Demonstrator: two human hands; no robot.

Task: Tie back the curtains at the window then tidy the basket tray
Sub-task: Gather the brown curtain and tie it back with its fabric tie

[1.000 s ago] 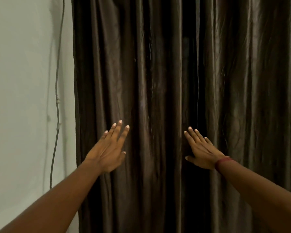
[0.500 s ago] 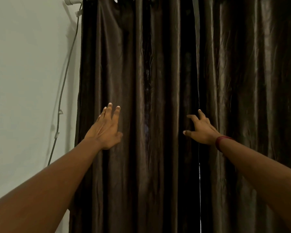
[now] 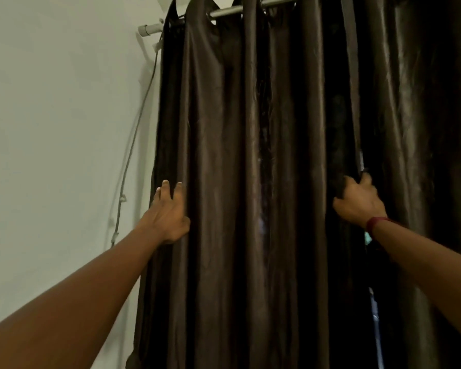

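I have both arms stretched forward and up, well apart. My left hand (image 3: 168, 214) shows its back to me, fingers straight, slightly spread and pointing up, pressed on the curtain (image 3: 224, 155). My right hand (image 3: 359, 202) has its fingers curled round a fold of it.

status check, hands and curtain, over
Left hand flat on curtain at its wall-side edge. Right hand grips the inner edge. Curtain hangs closed, not tied back yet. Nothing blocking either hand.
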